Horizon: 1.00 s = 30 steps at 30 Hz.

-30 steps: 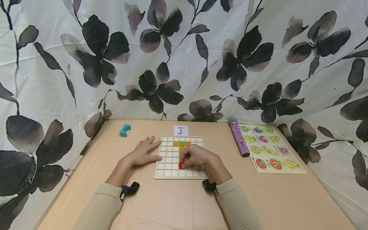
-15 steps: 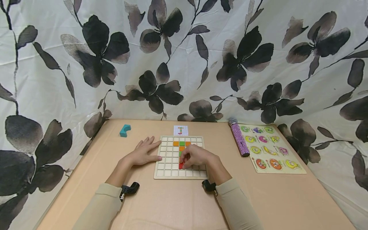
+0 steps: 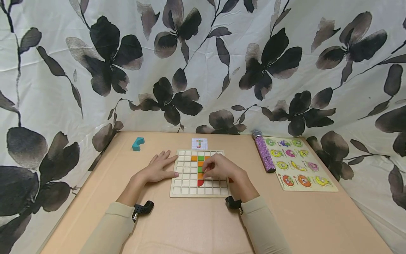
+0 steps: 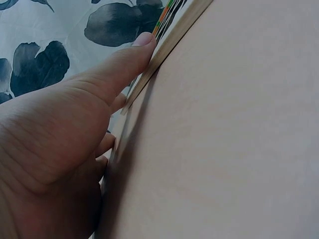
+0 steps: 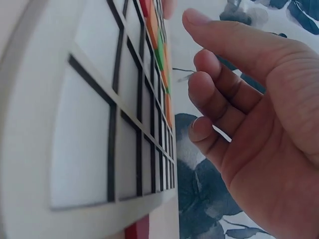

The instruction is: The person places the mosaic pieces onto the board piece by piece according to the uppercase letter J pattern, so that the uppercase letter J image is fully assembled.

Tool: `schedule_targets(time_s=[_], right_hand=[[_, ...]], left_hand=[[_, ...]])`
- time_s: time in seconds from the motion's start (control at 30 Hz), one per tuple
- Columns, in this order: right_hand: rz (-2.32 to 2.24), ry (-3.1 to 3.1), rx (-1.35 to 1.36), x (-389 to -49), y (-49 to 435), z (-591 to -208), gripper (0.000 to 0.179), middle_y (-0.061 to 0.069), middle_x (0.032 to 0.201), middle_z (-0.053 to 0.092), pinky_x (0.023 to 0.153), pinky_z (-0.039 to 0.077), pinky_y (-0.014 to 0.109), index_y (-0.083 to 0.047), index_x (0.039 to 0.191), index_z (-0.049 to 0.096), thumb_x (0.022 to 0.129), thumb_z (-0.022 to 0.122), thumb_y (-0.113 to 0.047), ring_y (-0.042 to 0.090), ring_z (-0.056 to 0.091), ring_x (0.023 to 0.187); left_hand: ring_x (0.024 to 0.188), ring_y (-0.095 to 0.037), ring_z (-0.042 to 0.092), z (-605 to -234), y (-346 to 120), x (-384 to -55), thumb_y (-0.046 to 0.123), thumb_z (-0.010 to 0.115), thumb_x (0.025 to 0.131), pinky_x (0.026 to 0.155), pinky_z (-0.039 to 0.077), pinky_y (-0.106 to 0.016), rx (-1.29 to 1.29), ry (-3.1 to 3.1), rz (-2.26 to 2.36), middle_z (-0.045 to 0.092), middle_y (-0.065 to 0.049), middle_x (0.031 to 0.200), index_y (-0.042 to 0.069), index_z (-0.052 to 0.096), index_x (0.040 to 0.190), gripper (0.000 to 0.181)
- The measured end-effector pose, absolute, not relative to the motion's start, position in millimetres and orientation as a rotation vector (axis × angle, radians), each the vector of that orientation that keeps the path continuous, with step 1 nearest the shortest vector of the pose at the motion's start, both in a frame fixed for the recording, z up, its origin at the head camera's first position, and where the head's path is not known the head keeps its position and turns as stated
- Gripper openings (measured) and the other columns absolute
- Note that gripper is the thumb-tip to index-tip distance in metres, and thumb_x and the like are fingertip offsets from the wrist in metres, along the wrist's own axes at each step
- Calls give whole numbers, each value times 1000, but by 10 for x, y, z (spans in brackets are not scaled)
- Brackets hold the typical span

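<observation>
A pale grid board (image 3: 187,191) lies on the table, bearing orange and green squares in a T-like row and column. At the column's lower end sits a red piece (image 3: 200,183) with a rounded edge. My left hand (image 3: 157,168) lies spread at the board's left side; its thumb (image 4: 130,62) rests on the board's edge. Over the board's right half is my right hand (image 3: 220,167), raised just off the surface. Its fingers (image 5: 207,89) are loosely bent and hold nothing. The right hand covers several cells.
Another red piece (image 3: 231,180) lies by the board's right edge, partly hidden. A pattern card (image 3: 205,141) lies behind the board, and a teal block (image 3: 137,144) at back left. On the right are a glittery purple microphone (image 3: 265,155) and a fruit picture board (image 3: 305,187).
My right hand has let go of the red piece and moved slightly up and to the right, uncovering more of the coloured column. The left hand has stayed put.
</observation>
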State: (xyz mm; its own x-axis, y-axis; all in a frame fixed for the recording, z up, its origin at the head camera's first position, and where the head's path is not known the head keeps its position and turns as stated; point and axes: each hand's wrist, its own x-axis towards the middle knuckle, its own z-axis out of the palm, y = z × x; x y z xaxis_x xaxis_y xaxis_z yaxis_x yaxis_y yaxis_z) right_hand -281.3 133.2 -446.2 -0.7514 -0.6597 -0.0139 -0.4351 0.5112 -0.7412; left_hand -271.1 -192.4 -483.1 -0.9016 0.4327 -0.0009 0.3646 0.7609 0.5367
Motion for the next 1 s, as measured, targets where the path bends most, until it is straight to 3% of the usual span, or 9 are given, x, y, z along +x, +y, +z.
schedule_targets(time_s=[0.23,0.43,1.0], right_hand=[[-1184,2479,-850,-2855,1433,-4441,12,1,81,70,64,51,26,-9,96,80,86,86,-12,18,59,74],[-1247,2493,-773,-2813,1503,-4377,11,3,85,70,71,53,31,-9,97,80,86,85,-9,23,60,80],[-1134,2548,-744,-2853,1778,-4305,21,3,88,69,75,51,30,-4,107,79,87,83,-7,21,59,82]], left_hand=[[160,-49,3,-4818,-1921,-2706,59,72,91,128,-1,-66,637,2828,827,14,-26,172,18,41,161,87],[160,-49,3,-4818,-1921,-2706,59,72,91,128,-1,-66,635,2825,827,13,-25,172,18,41,162,87],[160,-49,3,-4819,-1925,-2686,60,72,91,128,-1,-66,645,2824,828,14,-25,172,17,41,161,88]])
